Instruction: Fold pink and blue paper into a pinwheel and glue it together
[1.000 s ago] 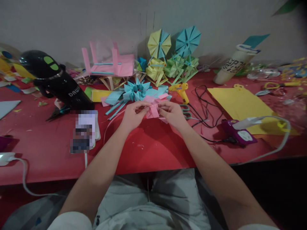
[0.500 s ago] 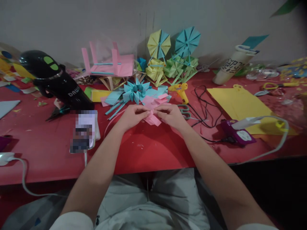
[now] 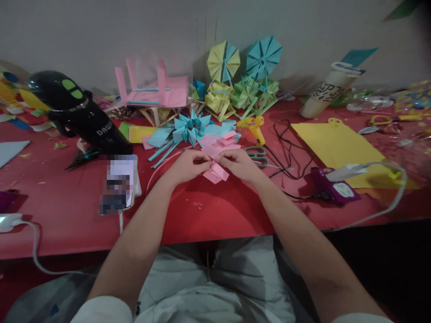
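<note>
Red tabletop [image 3: 188,215] spans my remote view; over it, the bare left hand [image 3: 190,167] and bare right hand [image 3: 238,164] pinch the far end of a small folded pink paper piece [image 3: 216,174] between them. I judge it light, crushable: grip creased edges gently.

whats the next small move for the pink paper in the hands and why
Probably a firmer pinch on the pink folded paper: the left hand and right hand both grip its far end, while the flaps on its near side look somewhat spread rather than flat.
</note>
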Demonstrator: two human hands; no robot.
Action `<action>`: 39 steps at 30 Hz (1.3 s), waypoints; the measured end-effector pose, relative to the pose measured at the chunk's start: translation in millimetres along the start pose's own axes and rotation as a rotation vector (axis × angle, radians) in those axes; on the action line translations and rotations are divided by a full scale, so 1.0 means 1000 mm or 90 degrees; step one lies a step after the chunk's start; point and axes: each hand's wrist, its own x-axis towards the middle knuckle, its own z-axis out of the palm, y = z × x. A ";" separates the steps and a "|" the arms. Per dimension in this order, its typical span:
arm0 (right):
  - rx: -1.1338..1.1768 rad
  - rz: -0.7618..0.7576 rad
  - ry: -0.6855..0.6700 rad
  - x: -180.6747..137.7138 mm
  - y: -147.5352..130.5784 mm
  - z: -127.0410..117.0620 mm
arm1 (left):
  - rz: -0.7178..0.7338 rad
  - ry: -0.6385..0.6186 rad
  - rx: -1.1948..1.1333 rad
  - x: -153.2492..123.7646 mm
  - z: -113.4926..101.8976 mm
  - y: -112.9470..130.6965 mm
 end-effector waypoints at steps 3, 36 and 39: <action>0.008 0.004 -0.012 -0.002 -0.003 0.001 | 0.007 -0.012 -0.002 -0.001 0.000 0.000; -0.110 -0.099 0.004 0.001 0.005 -0.005 | -0.044 -0.070 -0.027 -0.001 -0.008 -0.005; -0.107 -0.101 0.015 0.001 0.005 -0.006 | -0.051 -0.068 -0.041 0.000 -0.008 -0.006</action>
